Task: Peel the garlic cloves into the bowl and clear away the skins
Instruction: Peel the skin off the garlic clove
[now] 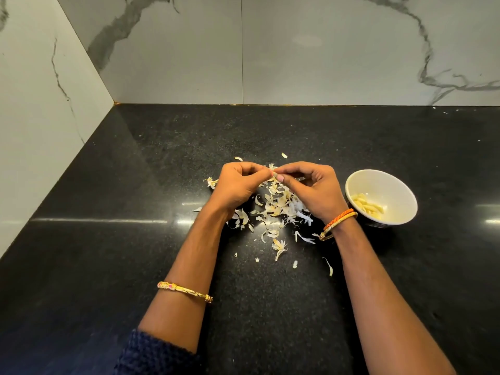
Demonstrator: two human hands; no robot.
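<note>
Both forearms are bare. The left arm wears a thin gold bangle (185,291) with a small pink stone, well above a dark navy knitted sleeve (154,355) cuff. The right wrist carries an orange braided band (336,218) just beside a gold bangle (338,226).

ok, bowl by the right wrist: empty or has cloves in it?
Not empty. The white bowl stands upright and holds a small heap of peeled cloves on its floor; most of the inside is bare.

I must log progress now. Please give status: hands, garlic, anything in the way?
Left hand, right hand: both grip one garlic clove. Peeled cloves in bowl. Skins on counter.
</note>
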